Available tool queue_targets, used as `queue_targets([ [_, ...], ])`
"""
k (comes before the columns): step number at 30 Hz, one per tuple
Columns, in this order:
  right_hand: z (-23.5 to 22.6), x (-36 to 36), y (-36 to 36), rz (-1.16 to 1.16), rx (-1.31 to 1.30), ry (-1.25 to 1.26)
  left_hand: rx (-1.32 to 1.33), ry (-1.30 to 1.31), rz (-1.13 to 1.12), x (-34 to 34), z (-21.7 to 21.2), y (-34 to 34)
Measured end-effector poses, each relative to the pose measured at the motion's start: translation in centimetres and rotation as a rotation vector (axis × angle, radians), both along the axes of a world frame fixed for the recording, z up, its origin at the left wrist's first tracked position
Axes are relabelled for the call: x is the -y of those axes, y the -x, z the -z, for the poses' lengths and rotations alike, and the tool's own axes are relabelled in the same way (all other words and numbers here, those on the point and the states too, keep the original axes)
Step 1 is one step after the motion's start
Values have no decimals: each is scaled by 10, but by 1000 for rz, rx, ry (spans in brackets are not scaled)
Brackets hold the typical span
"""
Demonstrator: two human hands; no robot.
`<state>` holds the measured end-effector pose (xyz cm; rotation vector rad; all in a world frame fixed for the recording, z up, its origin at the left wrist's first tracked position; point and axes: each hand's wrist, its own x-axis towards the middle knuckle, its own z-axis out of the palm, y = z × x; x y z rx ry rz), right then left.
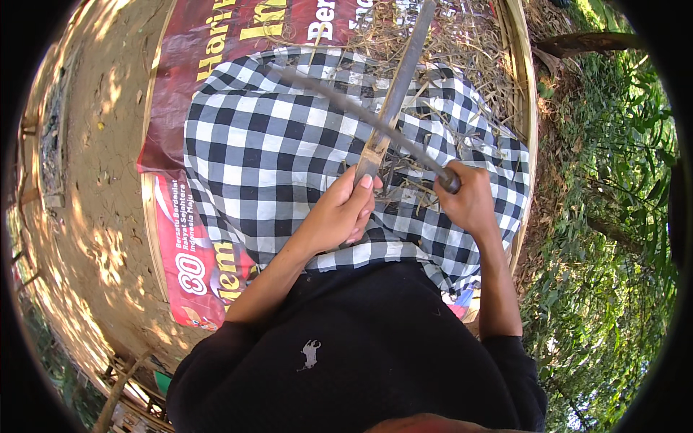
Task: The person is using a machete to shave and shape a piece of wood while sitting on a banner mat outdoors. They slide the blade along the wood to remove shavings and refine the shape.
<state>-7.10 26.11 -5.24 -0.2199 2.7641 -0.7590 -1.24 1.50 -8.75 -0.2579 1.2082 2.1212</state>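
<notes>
My left hand is closed round the near end of a long, flat strip, which looks like bamboo. The strip slants away to the far right, grey-brown with a pale, freshly cut patch just beyond my thumb. My right hand grips the dark handle of a long, thin-bladed knife. Its blade points to the far left and crosses over the strip a little beyond the pale patch. Whether the blade touches the strip I cannot tell. Under both hands a black-and-white checked cloth covers my lap.
Thin shavings litter the cloth and the far right of the seat. A red printed banner lies beneath, edged by a pale bamboo rail on the right. Bare dirt ground lies left; green plants grow on the right.
</notes>
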Motion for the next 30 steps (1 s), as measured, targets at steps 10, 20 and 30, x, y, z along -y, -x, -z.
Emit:
queue_targets([
  [10, 19, 11, -5, -206, -42, -190, 211, -122, -14, 1, 17, 13],
  [20, 23, 10, 1, -294, -83, -197, -67, 143, 2, -17, 13, -3],
  [30, 29, 14, 3, -270, -201, -35, -674, 520, -72, -18, 14, -3],
])
